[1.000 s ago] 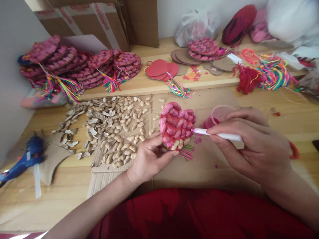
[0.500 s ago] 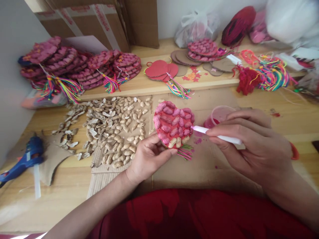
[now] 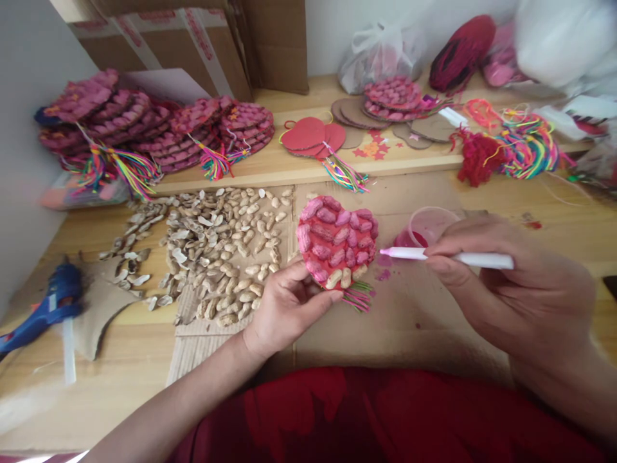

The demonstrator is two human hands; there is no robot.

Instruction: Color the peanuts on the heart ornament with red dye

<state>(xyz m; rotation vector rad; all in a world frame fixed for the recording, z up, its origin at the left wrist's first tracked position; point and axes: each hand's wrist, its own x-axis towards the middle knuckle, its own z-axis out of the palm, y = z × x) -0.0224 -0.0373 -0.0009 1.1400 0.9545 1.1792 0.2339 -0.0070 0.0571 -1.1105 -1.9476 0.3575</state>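
Held up in my left hand (image 3: pixel 292 305) is a heart-shaped ornament (image 3: pixel 337 238), its red face covered with peanut shells. Most of the shells are painted pink; a few along the lower edge are plain tan. Green and pink cords hang beneath it. My right hand (image 3: pixel 520 289) pinches a white pen-like paint applicator (image 3: pixel 409 253), whose pink tip points left, a small gap away from the ornament's right edge. Behind that applicator stands a clear cup (image 3: pixel 431 222) with dark pink paint, partly hidden by my right hand.
Loose peanut shells (image 3: pixel 236 251) spread over cardboard on the left, beside a blue glue gun (image 3: pixel 60 299). Along the raised shelf sit stacks of pink ornaments (image 3: pixel 144 128), red cardboard pieces (image 3: pixel 308 136), colourful cords (image 3: pixel 530 145) and plastic bags (image 3: pixel 380 58).
My right hand has drawn the applicator to the right, so its tip has come off the ornament's edge. The ornament stays almost still in my left hand.
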